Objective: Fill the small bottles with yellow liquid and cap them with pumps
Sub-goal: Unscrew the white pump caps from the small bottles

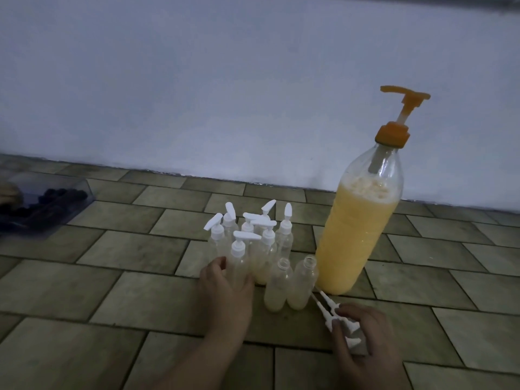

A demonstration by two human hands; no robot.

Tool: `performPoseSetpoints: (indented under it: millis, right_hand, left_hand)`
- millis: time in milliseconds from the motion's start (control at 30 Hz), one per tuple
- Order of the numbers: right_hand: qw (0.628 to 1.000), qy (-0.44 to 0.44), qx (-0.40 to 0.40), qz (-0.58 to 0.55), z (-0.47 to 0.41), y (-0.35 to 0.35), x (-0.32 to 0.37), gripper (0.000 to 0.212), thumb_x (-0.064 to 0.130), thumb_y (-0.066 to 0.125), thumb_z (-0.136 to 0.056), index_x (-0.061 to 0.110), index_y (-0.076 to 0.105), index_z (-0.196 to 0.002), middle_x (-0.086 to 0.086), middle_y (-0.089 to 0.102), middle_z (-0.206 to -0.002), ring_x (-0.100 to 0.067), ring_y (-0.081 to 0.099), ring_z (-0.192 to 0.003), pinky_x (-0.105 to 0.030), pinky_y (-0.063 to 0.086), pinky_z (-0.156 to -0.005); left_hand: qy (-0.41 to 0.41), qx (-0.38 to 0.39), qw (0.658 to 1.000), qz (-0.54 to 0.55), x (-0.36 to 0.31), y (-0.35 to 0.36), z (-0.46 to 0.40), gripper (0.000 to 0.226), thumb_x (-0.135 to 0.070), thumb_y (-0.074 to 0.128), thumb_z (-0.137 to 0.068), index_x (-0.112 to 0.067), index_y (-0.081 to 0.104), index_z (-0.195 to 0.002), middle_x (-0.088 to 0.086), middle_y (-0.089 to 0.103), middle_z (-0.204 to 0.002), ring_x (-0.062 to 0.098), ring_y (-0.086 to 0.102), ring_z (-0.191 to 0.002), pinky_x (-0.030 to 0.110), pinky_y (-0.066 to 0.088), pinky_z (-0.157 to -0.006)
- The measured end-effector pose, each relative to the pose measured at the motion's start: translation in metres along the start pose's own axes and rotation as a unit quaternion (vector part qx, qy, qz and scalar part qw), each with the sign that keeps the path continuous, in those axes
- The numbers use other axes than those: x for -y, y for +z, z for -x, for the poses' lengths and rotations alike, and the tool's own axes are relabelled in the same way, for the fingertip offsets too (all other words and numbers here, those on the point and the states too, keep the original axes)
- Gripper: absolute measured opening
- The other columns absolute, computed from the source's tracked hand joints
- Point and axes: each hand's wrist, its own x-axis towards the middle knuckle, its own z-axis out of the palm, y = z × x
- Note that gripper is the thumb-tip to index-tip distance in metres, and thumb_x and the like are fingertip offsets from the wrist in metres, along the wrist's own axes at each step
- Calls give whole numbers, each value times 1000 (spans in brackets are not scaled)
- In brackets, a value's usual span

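Note:
A tall clear bottle [355,240] of yellow liquid with an orange pump [394,130] stands on the tiled floor at the right. Left of it stand several small clear bottles capped with white pumps [254,235]. In front of these, two small uncapped bottles [278,285] [302,280] hold pale yellow liquid. My left hand [228,288] grips the nearest capped small bottle [239,260] from below. My right hand [365,336] rests on two loose white pumps [334,313] lying on the floor, fingers curled over their heads.
A clear plastic box [42,209] with dark items sits at the far left on the floor. A pale wall [253,94] runs behind everything. Tiled floor [112,277] spreads left and in front.

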Motion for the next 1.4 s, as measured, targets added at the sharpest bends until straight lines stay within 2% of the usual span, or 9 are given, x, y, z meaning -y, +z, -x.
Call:
performPoseSetpoints:
  millis: [100,233,367,633,767,867,1033,1167,1400]
  right_hand:
    - [999,28,19,-31,-14,-3,28,30,43,56,-77,60,50,-100,34,54,-104,18,50,-93,1,37,-79]
    - [999,-3,1,-39,-44,3,75,19,38,59,-77,40,57,-96,26,56,-95,7,52,-92,-2,37,-75]
    - [975,119,110,-150,-81,-2,115,34,47,72,-71,41,62,-102,23,61,-96,10,50,-93,-5,38,-68]
    - [931,192,145,-274,-116,-8,139,20,25,83,-64,23,72,-81,10,68,-72,-4,60,-68,-25,53,-64]
    - [857,232,245,-390,-124,-15,138,32,4,67,-81,22,64,-107,-3,74,-92,-17,68,-93,-30,52,-85]
    - [815,249,270,-448,-125,-19,136,60,17,70,-78,27,45,-131,-6,73,-102,-17,65,-106,-36,42,-95]
    - [872,228,203,-383,-127,-19,129,85,36,86,-43,27,55,-122,3,73,-94,-13,68,-95,-30,51,-80]
    - [857,218,172,-434,-128,-34,126,60,21,74,-59,22,59,-117,-9,74,-90,-16,70,-90,-24,48,-77]
    - [883,190,159,-398,-127,-35,127,70,25,85,-48,26,62,-114,1,72,-90,-15,66,-89,-28,56,-76]
  left_hand:
    - [25,-11,1000,-13,1,1,2,44,-26,72,-79,-15,50,-116,-4,46,-110,20,50,-104,44,48,-90]
    - [86,28,996,12,-1,-11,12,38,-43,62,-82,-27,48,-114,-14,53,-105,13,55,-98,42,52,-82]
    - [172,102,980,23,-20,-31,19,50,-68,52,-74,-40,46,-115,-19,59,-109,2,56,-101,28,50,-78]
    - [225,196,945,131,-56,-58,25,35,-51,53,-82,-34,59,-111,-14,66,-93,1,63,-85,9,43,-67]
    - [187,265,923,209,-61,-64,23,32,-46,56,-80,-33,62,-109,-12,69,-95,2,64,-89,13,47,-71]
    - [158,311,906,239,-66,-64,23,29,-47,56,-78,-34,65,-103,-3,69,-93,11,65,-89,22,51,-72]
    - [160,315,903,245,-69,-63,27,29,-46,54,-81,-35,62,-106,-8,67,-94,9,63,-93,22,49,-75]
    - [164,314,912,208,-66,-61,26,43,-52,54,-80,-36,55,-120,-12,65,-112,6,59,-109,24,48,-85]
    - [175,308,909,219,-71,-56,32,56,-47,55,-79,-24,49,-130,-9,63,-121,5,57,-115,15,46,-87]
